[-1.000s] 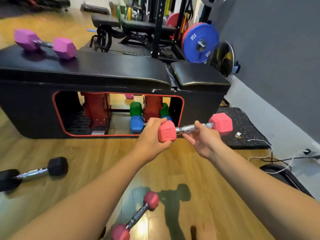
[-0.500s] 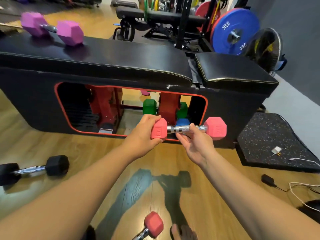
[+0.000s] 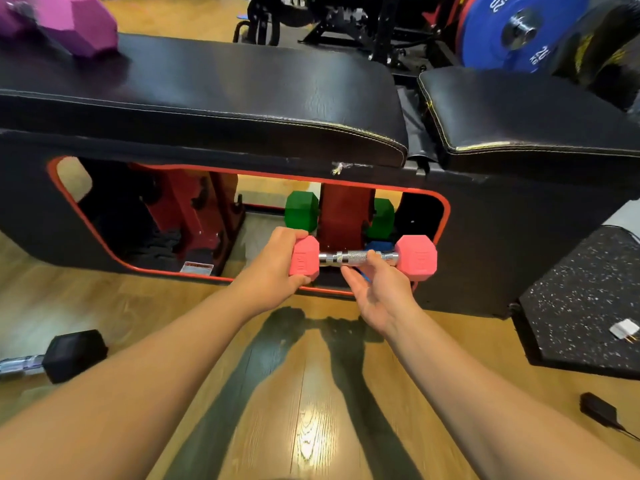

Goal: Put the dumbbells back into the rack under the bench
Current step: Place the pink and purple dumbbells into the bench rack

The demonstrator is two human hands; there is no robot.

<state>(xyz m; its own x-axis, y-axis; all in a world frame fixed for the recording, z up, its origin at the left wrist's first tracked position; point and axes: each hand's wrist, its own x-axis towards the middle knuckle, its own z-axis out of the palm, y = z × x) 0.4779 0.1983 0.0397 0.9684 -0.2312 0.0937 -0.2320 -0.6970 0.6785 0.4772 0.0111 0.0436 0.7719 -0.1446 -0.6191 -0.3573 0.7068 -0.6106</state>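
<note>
A pink hex dumbbell (image 3: 415, 258) with a chrome handle is held level at the mouth of the red-rimmed opening in the black bench (image 3: 221, 88). My left hand (image 3: 277, 268) grips its left head, and my right hand (image 3: 377, 289) holds the handle from below. Behind it stands the red rack (image 3: 343, 209) with a green dumbbell (image 3: 301, 211) on it and a blue one (image 3: 375, 244) lower down, mostly hidden. A purple dumbbell (image 3: 76, 19) lies on the bench top at the far left. A black dumbbell (image 3: 72, 355) rests on the floor to my left.
A second red rack upright (image 3: 194, 209) stands in the left half of the opening. A speckled black mat (image 3: 581, 306) with a small white plug lies right of the bench. A blue weight plate (image 3: 519, 29) and a dark frame stand behind. A black adapter (image 3: 599, 410) lies on the wooden floor.
I have come closer to the bench, and both hands have carried the pink dumbbell forward to the opening. The pink dumbbell on the floor near my feet has left the view.
</note>
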